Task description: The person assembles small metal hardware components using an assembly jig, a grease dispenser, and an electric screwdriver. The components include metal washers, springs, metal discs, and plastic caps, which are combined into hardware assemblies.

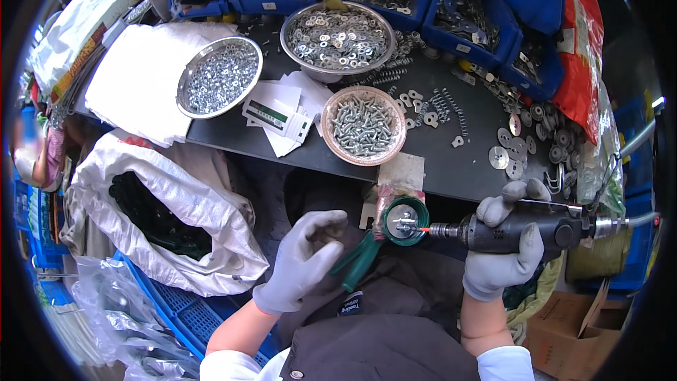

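Note:
In a grey glove, my right hand (490,271) wraps round a black air screwdriver (486,234) that lies level. Its orange-ringed bit points left and reaches the metal disc (400,220) inside a round green plastic part (425,222). A green handle-like piece (362,262) slants down from that part toward my lap. My left hand (300,261), also gloved in grey, hovers just left of the green part. Its fingers are curled with the thumb apart, and nothing shows between them.
On the dark table (282,142) stand a pink bowl of screws (364,161), a steel bowl of washers (384,56) and another bowl of small nuts (185,102). Springs (451,109) and metal discs (498,158) lie at the right. Blue bins (275,5) line the back. A white sack (166,268) holds green parts.

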Available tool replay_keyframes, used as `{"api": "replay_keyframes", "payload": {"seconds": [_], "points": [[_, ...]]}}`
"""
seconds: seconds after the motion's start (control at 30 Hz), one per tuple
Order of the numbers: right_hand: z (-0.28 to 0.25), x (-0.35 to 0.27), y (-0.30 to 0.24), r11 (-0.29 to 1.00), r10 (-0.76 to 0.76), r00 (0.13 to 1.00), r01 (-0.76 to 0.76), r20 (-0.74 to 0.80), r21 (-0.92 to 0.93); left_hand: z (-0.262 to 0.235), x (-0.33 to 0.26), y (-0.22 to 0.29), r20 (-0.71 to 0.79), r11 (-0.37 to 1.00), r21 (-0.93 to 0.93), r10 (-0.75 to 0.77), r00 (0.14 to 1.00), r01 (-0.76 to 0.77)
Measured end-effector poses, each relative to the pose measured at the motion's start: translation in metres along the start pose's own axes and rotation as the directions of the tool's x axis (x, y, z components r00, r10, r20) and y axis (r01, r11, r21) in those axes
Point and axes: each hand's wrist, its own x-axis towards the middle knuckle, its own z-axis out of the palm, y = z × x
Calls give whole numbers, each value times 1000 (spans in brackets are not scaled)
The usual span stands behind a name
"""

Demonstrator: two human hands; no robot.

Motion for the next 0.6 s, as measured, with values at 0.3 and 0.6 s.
{"api": "replay_keyframes", "payload": {"seconds": [0.3,0.6], "points": [[45,-7,-8,969,46,964,20,261,-245,-3,-11,0,402,944,184,-327,855,275],[41,0,6,972,194,830,-90,523,-217,17,-12,-9,418,860,33,-475,775,509]]}}
